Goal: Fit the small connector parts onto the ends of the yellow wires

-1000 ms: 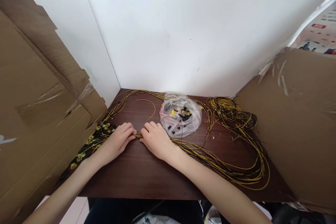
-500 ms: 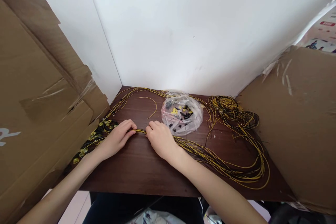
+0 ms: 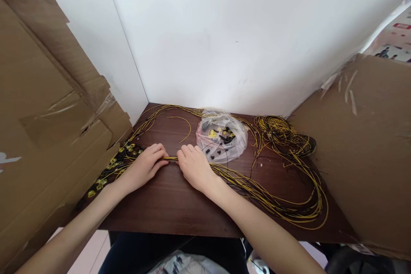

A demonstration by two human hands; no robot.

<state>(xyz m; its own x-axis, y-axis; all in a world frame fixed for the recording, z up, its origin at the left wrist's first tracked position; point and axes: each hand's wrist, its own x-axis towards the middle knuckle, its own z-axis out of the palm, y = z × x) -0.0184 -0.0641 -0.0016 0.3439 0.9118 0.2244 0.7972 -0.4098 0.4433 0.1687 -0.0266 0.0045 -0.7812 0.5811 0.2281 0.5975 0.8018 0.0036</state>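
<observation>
A long bundle of thin yellow and black wires (image 3: 257, 190) loops across the dark wooden table (image 3: 173, 205). My left hand (image 3: 146, 165) and my right hand (image 3: 194, 167) lie side by side on the table, each with fingers curled over the same stretch of the bundle, a short bare piece of it showing between them. Just beyond my right hand sits a clear plastic bag (image 3: 221, 137) holding small black and yellow parts. By my left wrist the wire ends carry several small yellow and black connectors (image 3: 118, 162).
Cardboard sheets stand at the left (image 3: 48, 128) and the right (image 3: 366, 145) of the table. A white wall runs behind. A tangled coil of wires (image 3: 282, 135) lies at the back right. One loose yellow wire (image 3: 185, 130) curves near the back.
The hands stay on the bundle, with the gap between them widening a little and then closing slightly. The view has tilted slightly.
</observation>
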